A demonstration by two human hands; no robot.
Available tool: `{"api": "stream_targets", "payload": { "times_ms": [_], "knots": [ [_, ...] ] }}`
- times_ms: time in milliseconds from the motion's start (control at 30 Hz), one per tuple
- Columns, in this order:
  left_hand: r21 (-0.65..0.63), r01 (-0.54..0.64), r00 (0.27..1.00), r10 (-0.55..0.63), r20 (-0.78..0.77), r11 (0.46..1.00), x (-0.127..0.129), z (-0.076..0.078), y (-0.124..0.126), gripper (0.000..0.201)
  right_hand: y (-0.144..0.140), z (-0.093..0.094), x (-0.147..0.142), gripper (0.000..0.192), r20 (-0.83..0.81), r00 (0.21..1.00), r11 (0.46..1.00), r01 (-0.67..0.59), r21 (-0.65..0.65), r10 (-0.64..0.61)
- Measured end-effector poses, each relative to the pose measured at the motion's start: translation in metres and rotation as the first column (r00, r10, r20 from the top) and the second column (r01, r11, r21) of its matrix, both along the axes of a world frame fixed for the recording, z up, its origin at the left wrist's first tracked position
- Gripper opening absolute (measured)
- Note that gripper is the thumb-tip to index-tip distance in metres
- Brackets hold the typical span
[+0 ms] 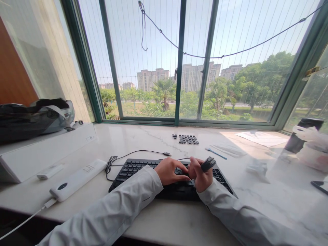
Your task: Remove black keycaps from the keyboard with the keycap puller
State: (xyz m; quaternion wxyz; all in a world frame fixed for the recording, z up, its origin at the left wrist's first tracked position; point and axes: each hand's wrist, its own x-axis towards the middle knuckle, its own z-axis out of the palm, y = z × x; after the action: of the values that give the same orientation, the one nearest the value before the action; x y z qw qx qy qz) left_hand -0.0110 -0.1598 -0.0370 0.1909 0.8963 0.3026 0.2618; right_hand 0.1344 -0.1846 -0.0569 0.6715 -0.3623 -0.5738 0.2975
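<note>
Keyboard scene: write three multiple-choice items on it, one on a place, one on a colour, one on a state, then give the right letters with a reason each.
1. Where do the loose keycaps lie?
A. beyond the keyboard, toward the window
B. on the white box
C. in the person's lap

2. What colour is the keyboard?
A. white
B. black
C. red

3. What is the right hand doing?
A. lying flat and empty
B. gripping a small dark tool
C. holding a cup

Answers:
1 A, the caps sit in rows on the marble sill behind the keyboard.
2 B, its body and keys are black.
3 B, the fingers are closed round the tool above the keys, while the left hand rests on the keys.
</note>
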Motion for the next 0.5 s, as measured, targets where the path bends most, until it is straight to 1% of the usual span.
{"api": "stream_targets", "payload": {
  "times_ms": [67, 133, 200, 267, 333, 367, 433, 500],
  "knots": [
    [0.042, -0.021, 1.000, 0.021, -0.005, 0.999, 0.000, 0.002, -0.002, 0.029, 0.002, 0.005, 0.004, 0.057, -0.051, 0.999, 1.000, 0.006, 0.024, -0.005],
    [0.100, -0.071, 0.997, 0.071, 0.004, 0.992, 0.000, 0.004, -0.003, 0.028, 0.007, 0.011, 0.011, 0.056, -0.053, 0.998, 0.999, 0.041, 0.034, -0.040],
    [0.164, -0.136, 0.991, 0.133, 0.026, 0.977, -0.001, 0.004, -0.002, 0.026, 0.013, 0.017, 0.020, 0.055, 0.008, 0.992, 0.991, 0.124, 0.058, -0.125],
    [0.214, -0.198, 0.980, 0.191, 0.052, 0.957, -0.002, 0.004, 0.000, 0.024, 0.020, 0.022, 0.028, 0.055, 0.150, 0.961, 0.970, 0.220, 0.104, -0.234],
    [0.245, -0.242, 0.970, 0.231, 0.073, 0.939, -0.004, 0.004, 0.002, 0.025, 0.027, 0.024, 0.036, 0.054, 0.341, 0.879, 0.941, 0.285, 0.183, -0.332],
    [0.256, -0.256, 0.967, 0.243, 0.081, 0.932, -0.005, 0.004, 0.003, 0.025, 0.029, 0.024, 0.039, 0.052, 0.448, 0.821, 0.933, 0.278, 0.229, -0.355],
    [0.273, -0.267, 0.964, 0.251, 0.092, 0.924, -0.006, 0.003, 0.005, 0.026, 0.033, 0.023, 0.044, 0.042, 0.649, 0.664, 0.928, 0.236, 0.289, -0.371],
    [0.283, -0.264, 0.964, 0.247, 0.095, 0.922, -0.007, 0.004, 0.006, 0.028, 0.034, 0.022, 0.047, 0.027, 0.788, 0.493, 0.930, 0.204, 0.307, -0.369]
  ]
}}
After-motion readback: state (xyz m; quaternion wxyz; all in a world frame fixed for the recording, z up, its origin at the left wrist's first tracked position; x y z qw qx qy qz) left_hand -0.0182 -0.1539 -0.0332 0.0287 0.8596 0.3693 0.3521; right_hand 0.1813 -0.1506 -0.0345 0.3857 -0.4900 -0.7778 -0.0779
